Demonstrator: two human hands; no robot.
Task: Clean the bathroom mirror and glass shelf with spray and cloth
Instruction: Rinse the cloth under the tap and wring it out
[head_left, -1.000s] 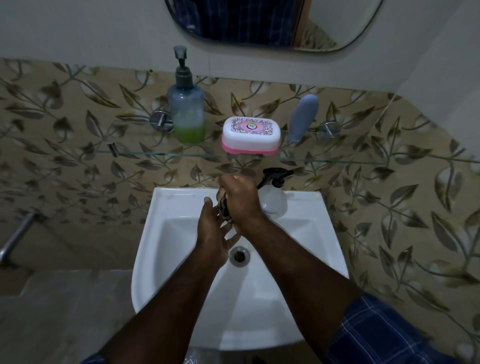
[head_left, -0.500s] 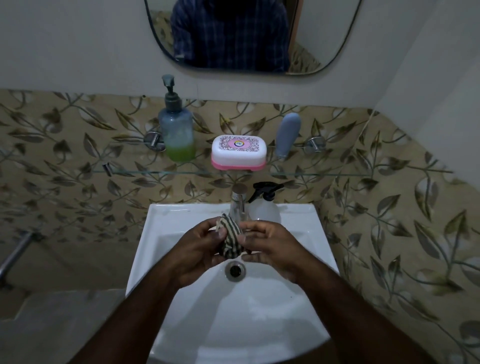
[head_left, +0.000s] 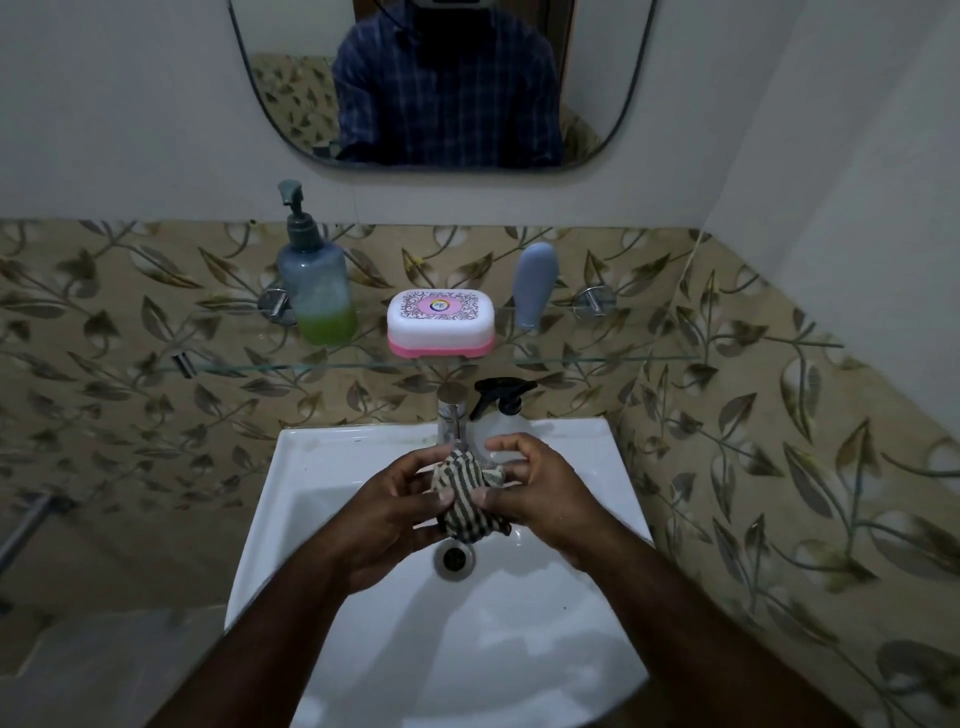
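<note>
- Over the sink, above its drain: left hand and right hand both gripping the bunched striped cloth
- Behind the sink's tap: spray bottle, untouched
- Above the sink: glass shelf, loaded; then mirror
- Likely preparing cloth; next, reaching for spray

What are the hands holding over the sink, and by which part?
Both hands, left and right, pinch a bunched striped cloth by its opposite sides.
</note>
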